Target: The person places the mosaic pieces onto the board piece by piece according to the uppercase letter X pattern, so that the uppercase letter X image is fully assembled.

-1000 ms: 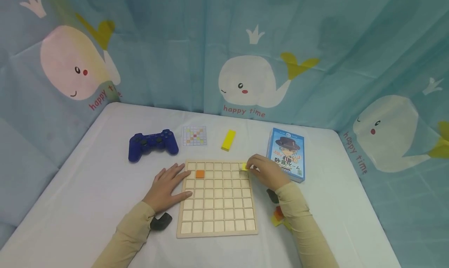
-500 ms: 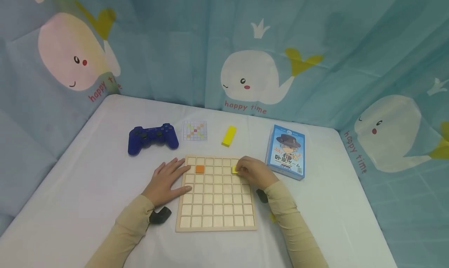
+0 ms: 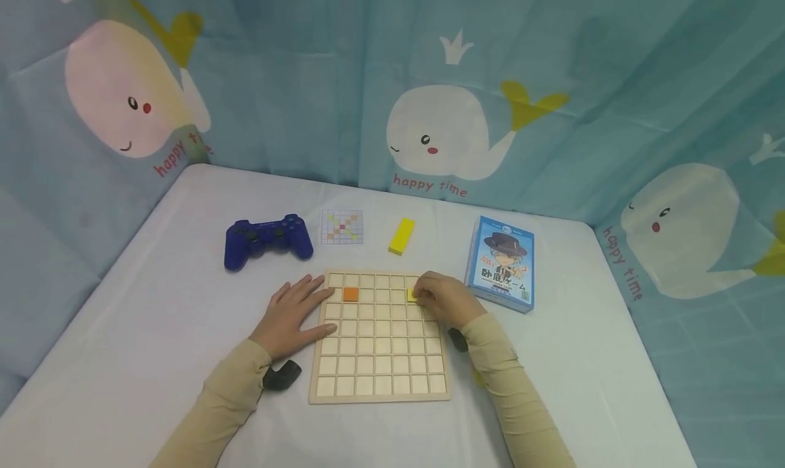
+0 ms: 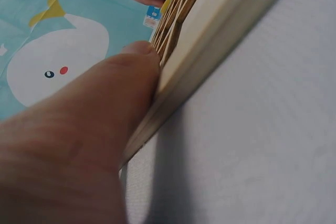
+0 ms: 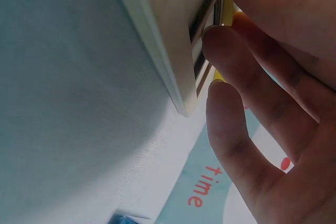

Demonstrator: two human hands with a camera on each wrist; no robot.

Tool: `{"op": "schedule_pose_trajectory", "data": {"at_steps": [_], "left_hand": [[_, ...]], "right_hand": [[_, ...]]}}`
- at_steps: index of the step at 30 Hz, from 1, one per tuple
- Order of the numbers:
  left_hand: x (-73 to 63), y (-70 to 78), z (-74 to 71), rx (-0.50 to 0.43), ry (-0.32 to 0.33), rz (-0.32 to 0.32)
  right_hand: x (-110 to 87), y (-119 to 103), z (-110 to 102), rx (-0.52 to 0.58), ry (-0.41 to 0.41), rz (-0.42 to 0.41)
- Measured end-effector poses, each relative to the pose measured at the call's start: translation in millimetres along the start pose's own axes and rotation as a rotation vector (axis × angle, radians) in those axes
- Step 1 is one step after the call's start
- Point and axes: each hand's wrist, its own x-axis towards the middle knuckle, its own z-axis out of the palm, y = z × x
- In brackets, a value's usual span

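Note:
A square wooden grid board [image 3: 380, 399] lies on the table between the two hands. My left hand [image 3: 288, 321] is spread flat along its left side, fingertips and thumb resting on the rim. In the second row from the far edge, an orange tile [image 3: 351, 294] sits in a cell near the left. Toward the right end of that row, my right hand [image 3: 452, 300] pinches a small yellow tile [image 3: 411, 295] right at a cell. The right wrist view shows the thumb and fingers around the yellow tile [image 5: 228, 6], which they partly hide.
Behind the board are a blue game controller [image 3: 268, 242], a colored grid pattern card [image 3: 342, 227] and a long yellow block [image 3: 401, 236]. A blue game box [image 3: 503, 263] stands at the right. More yellow [image 3: 478, 378] shows beside the right sleeve, mostly covered.
My right hand has carried the yellow tile from the far right corner cell leftward and nearer, to the second row, where it has stayed for the last half second. My left hand keeps its place.

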Motion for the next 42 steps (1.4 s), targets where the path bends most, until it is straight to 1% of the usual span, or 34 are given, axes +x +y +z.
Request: {"op": "schedule_pose_trajectory", "data": {"at_steps": [7, 12, 17, 22, 24, 26, 28, 30, 34, 39, 42], "left_hand": [[0.1, 2.9, -3.0, -0.006, -0.005, 0.009], [2.7, 4.4, -4.5, -0.007, -0.005, 0.015], [5.2, 4.1, -4.7, -0.003, -0.009, 0.018], [5.4, 3.3, -3.9, -0.004, -0.014, 0.017], [4.6, 2.6, -3.6, -0.007, -0.012, 0.016], [3.6, 1.7, -3.5, -0.006, -0.01, 0.012], [2.2, 0.8, -3.3, -0.008, -0.009, 0.006], [1.0, -0.1, -3.0, -0.008, -0.01, 0.001], [-0.1, -0.8, -2.0, -0.014, -0.011, -0.003], [0.0, -1.1, 0.3, -0.016, -0.011, -0.01], [0.3, -1.4, 1.2, -0.011, -0.009, -0.009]], "right_hand": [[-3.4, -4.3, -2.0, -0.02, -0.009, 0.03], [-4.2, -5.2, -3.7, -0.041, -0.007, 0.042], [-4.2, -6.1, -5.5, -0.049, 0.002, 0.039], [-3.7, -6.2, -7.6, -0.051, -0.017, 0.033], [-5.7, -5.2, -8.9, -0.045, -0.013, 0.03], [-11.1, -4.1, -11.3, -0.041, 0.007, 0.04], [-21.7, -2.5, -15.3, -0.041, 0.046, 0.048], [-36.9, -0.9, -20.9, -0.051, 0.077, 0.069], [-77.2, 0.8, -31.1, -0.096, 0.12, 0.139], [-130.4, -2.7, -34.0, -0.11, 0.148, 0.299], [-157.9, -6.4, -30.8, -0.103, 0.137, 0.429]]}}
